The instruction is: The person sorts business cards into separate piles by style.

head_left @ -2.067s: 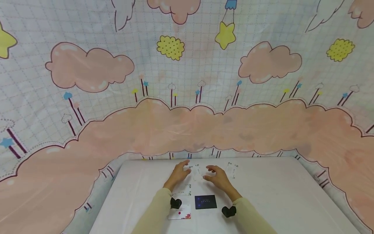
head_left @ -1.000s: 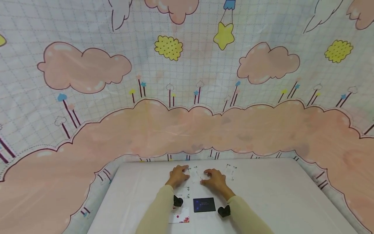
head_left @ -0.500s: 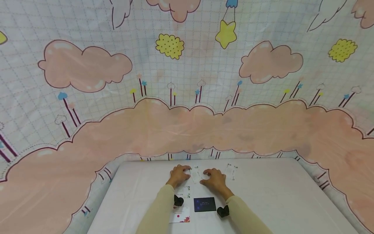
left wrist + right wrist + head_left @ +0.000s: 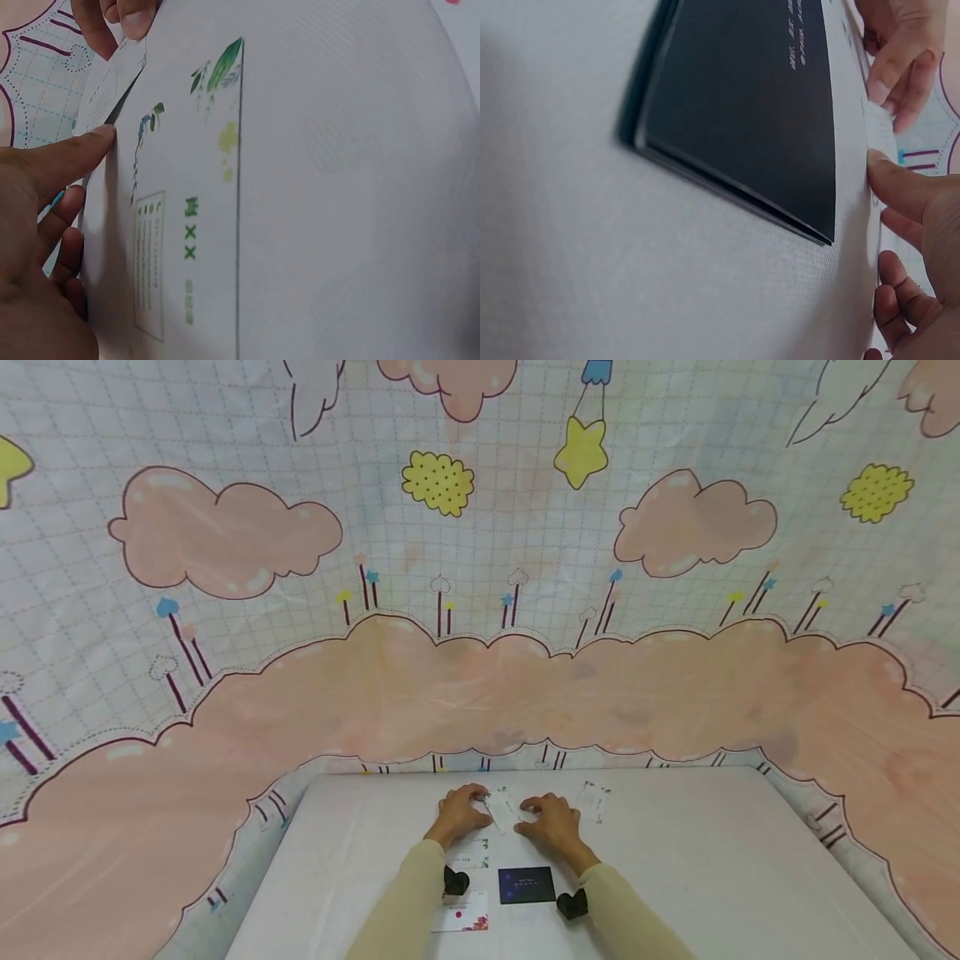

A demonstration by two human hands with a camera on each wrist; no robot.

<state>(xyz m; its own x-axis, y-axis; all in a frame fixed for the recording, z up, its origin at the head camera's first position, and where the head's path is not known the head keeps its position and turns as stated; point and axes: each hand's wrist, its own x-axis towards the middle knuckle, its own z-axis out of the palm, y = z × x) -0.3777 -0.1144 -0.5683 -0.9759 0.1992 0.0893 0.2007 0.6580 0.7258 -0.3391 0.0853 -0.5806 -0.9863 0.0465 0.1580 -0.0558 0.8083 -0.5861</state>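
Note:
Between my two hands, near the far side of the table, is a white card (image 4: 501,810) with faint printing. My left hand (image 4: 456,814) pinches its left edge, thumb and fingertips at the border. From the other side my right hand (image 4: 557,828) holds the right edge, with bent fingers and the thumb tip right at it. In the left wrist view a dark gap shows under the card (image 4: 107,90), its near edge raised. Just before my left hand lies another white card (image 4: 191,232) with green leaves and green print, partly hidden in the head view.
A dark blue card stack (image 4: 527,885) lies nearer me, its layered edge visible in the right wrist view. To its left is a white card with red flowers (image 4: 465,914). Another leaf-print card (image 4: 595,802) lies right of my right hand. A cartoon cloth backdrop (image 4: 480,685) rises behind the table.
Both hands have closed in on the white card from its two sides. The card, flat before, now looks tilted, its left edge lifted. The other cards have stayed put.

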